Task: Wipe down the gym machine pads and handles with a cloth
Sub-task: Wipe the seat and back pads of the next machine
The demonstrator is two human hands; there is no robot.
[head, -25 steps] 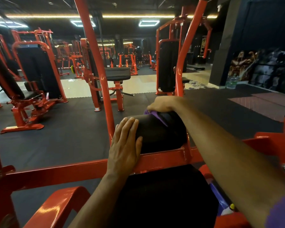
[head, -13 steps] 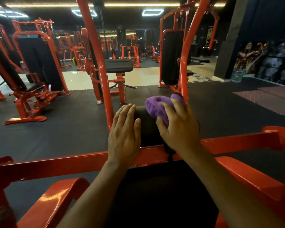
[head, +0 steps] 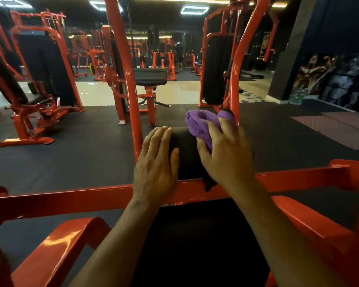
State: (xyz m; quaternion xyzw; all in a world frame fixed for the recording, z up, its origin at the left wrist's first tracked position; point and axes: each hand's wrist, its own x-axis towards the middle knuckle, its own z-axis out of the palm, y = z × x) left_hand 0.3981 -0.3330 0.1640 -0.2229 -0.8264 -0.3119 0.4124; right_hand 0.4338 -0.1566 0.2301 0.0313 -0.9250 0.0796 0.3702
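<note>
Head view: vs 1.0 s ago, right hand (head: 226,154) has pulled back from far side of roller pad (head: 186,154) to its top/right end, purple cloth (head: 203,126) now bunched and showing. Judged: far side done, near face next. Right fingers curl round cloth, gripping it. Left hand (head: 157,162) lies flat on pad's left end, fingers straight, close together. Red crossbar (head: 81,198) runs just below pad; red upright (head: 131,90) stands behind left hand, limiting sweep.

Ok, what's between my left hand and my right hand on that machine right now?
In the head view, only a bare strip of the black roller pad lies between the left hand and the right hand, which grips the purple cloth.
</note>
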